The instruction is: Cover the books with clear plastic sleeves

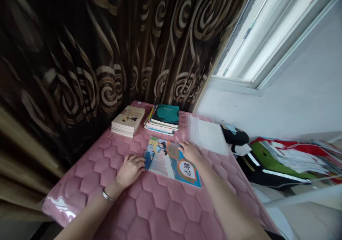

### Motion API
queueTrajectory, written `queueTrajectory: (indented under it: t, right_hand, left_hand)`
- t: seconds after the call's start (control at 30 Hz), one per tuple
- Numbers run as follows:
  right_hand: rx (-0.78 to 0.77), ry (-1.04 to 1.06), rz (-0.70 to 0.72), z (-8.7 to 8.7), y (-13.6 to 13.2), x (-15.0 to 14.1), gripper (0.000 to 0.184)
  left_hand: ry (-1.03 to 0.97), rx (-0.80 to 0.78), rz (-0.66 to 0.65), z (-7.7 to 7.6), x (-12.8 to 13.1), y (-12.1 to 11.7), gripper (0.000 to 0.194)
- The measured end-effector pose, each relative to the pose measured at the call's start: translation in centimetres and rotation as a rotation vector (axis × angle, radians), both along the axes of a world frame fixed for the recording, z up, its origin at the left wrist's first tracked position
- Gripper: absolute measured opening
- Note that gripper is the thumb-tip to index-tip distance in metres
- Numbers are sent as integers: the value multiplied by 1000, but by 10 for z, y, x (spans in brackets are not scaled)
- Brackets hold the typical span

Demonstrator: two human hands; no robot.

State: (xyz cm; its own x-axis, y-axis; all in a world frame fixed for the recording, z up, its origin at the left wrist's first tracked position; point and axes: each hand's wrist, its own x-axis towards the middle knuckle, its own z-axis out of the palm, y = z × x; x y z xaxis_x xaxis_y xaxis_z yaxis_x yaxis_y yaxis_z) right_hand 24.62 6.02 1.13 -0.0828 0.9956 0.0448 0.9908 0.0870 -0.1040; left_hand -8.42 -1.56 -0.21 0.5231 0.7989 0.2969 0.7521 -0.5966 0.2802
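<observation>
A maths textbook (165, 161) with a bright illustrated cover lies flat on the pink quilted tabletop (157, 204), its title at the right end. My left hand (131, 169) rests on the table with its fingertips at the book's left edge, the fingers loosely bent and not wrapped around it. On the book's far edge lies my right hand (191, 152), fingers stretched out and thumb over the cover. A bracelet (107, 195) circles my left wrist.
Behind the textbook stand a stack of cream-covered books (128, 121) and a stack topped by a dark green book (165, 114). Clear plastic sleeves (210, 133) lie at the right. Piled papers (296, 156) and clothing are beyond the table's right edge. A patterned curtain (149, 47) hangs behind.
</observation>
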Motion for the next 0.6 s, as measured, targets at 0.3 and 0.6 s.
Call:
queueTrajectory:
  t: [0.3, 0.6]
  right_hand:
    - [-66, 117, -91, 3, -33, 18, 19]
    - [-36, 295, -177, -16, -88, 3, 24]
  left_hand:
    - [-49, 10, 288, -2, 15, 37, 27]
    - [-307, -198, 400, -6, 54, 31, 32]
